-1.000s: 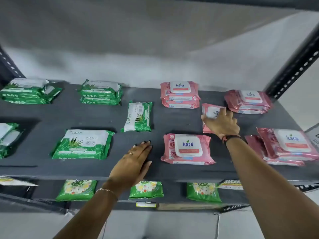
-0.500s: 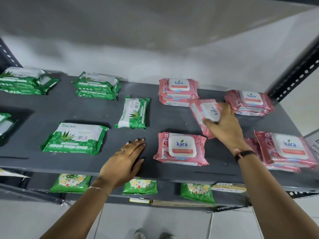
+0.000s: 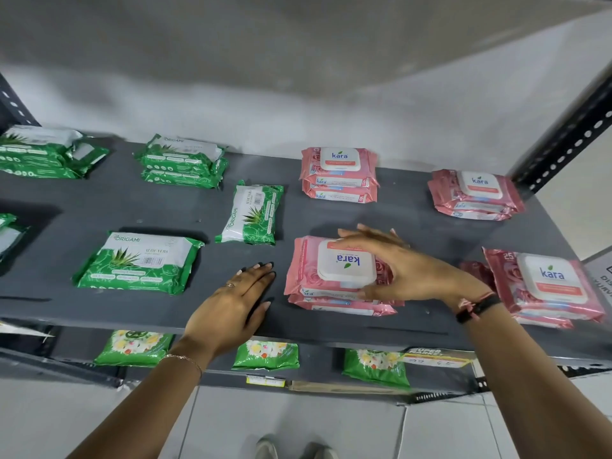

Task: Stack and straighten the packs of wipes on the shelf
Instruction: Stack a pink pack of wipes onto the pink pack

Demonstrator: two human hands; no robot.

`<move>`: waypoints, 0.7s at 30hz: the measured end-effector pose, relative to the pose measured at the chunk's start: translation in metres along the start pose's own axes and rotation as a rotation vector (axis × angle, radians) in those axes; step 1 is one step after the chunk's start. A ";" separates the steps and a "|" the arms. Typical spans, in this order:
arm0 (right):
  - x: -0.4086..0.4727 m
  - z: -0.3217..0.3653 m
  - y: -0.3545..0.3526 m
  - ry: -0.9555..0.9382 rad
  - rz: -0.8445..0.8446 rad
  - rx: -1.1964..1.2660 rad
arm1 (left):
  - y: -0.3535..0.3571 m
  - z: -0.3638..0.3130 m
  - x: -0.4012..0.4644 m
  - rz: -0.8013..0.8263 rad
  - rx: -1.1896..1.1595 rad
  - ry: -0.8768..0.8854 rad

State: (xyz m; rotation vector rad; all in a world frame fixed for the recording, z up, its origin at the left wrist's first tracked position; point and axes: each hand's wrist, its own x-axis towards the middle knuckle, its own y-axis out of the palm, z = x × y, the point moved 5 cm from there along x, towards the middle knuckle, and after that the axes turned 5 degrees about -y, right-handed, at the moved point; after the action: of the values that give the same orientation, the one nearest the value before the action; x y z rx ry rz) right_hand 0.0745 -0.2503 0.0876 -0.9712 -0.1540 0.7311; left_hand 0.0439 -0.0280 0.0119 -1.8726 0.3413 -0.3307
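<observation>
On the dark grey shelf (image 3: 99,200), my right hand (image 3: 414,270) grips the right edge of a pink Kara wipes pack (image 3: 331,266). That pack lies with its logo upside down on top of another pink pack (image 3: 341,306) near the front edge. My left hand (image 3: 235,303) rests flat, palm down, on the bare shelf just left of this stack and holds nothing. Other pink stacks sit at the back centre (image 3: 339,173), back right (image 3: 473,193) and front right (image 3: 543,286). Green Origami packs lie to the left: a single flat one (image 3: 139,263), a turned one (image 3: 251,213) and a back stack (image 3: 182,160).
More green packs sit at the far left back (image 3: 43,150) and the left edge (image 3: 8,233). A perforated black post (image 3: 563,144) stands at the right rear corner. The lower shelf holds green flowered packs (image 3: 265,354) and a yellow price label (image 3: 433,357).
My right hand lifted the loose pink pack from mid-shelf, carried it towards me and set it on the front pink pack. My left hand stayed flat on the shelf.
</observation>
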 end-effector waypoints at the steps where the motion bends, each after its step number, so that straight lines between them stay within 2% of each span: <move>1: 0.000 0.001 -0.001 0.003 0.009 -0.057 | 0.000 0.000 0.000 0.005 -0.002 0.002; 6: -0.001 0.018 -0.003 -0.007 -0.049 -0.116 | 0.002 0.002 0.000 0.011 -0.017 0.002; 13: -0.008 0.023 -0.009 0.051 -0.124 -0.361 | 0.002 0.001 0.000 0.000 -0.033 0.003; 18: -0.010 0.026 -0.016 0.037 -0.095 -0.529 | 0.003 0.003 0.000 -0.012 -0.041 -0.001; 21: -0.006 0.033 -0.012 0.015 0.026 -0.592 | 0.005 0.003 0.000 -0.004 -0.038 0.002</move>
State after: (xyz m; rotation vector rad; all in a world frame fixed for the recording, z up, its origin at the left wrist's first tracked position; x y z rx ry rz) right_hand 0.0621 -0.2352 0.1168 -1.5435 -0.3576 0.7152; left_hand 0.0454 -0.0266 0.0063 -1.9105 0.3476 -0.3303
